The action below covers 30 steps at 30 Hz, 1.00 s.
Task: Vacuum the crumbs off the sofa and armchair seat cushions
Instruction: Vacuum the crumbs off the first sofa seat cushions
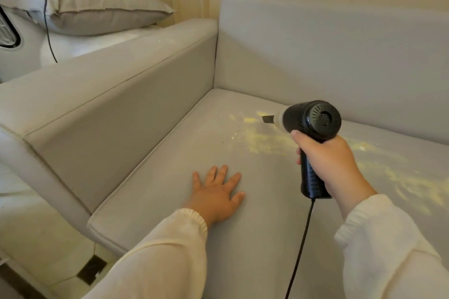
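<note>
Yellow crumbs (263,139) lay scattered across the grey seat cushion (170,170) from the frame's centre toward its right edge. My right hand (332,165) had its grip clamped around the handle of the black handheld vacuum (313,126), whose nozzle met the crumbs near the backrest, right of centre. My left hand (217,192) rested flat on the cushion at lower centre, fingers spread. At upper left, a grey pillow (97,5) lay beyond the armrest (102,73).
</note>
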Tool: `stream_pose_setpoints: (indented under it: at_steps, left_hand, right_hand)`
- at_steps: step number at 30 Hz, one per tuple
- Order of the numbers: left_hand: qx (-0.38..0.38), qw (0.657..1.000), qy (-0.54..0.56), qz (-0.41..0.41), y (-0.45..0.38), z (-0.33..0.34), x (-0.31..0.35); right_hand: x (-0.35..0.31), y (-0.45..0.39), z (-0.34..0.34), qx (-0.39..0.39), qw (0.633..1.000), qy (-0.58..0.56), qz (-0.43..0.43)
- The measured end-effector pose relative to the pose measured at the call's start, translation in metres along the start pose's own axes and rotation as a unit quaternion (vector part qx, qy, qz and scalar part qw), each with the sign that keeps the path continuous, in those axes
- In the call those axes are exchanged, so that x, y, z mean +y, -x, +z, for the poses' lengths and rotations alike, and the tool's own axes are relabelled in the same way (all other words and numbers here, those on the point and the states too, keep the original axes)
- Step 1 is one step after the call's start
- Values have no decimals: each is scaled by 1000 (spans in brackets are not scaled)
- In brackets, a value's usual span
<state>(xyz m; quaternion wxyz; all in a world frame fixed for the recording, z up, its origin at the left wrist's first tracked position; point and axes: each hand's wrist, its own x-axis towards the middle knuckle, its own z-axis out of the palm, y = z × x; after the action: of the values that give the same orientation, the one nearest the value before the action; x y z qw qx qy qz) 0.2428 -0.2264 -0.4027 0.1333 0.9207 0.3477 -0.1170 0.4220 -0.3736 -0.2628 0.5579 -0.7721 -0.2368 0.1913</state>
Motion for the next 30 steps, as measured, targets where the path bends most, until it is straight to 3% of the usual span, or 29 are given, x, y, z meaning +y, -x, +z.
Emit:
stream_pose_setpoints:
  at_steps: [12, 21, 25, 30]
  left_hand:
    - [4, 1000, -4, 6, -15, 2, 19]
    - [-20, 1000, 0, 2, -23, -5, 20]
    - [-11, 1000, 1, 4, -22, -5, 19]
    - [-1, 998, 6, -55, -19, -7, 4]
  right_hand:
    - [26, -63, 18, 23, 999, -26, 15]
    - [28, -62, 33, -26, 1000, -4, -2]
    - [26, -61, 30, -7, 1000, -21, -8]
    - [28, -56, 32, -25, 1000, -15, 9]
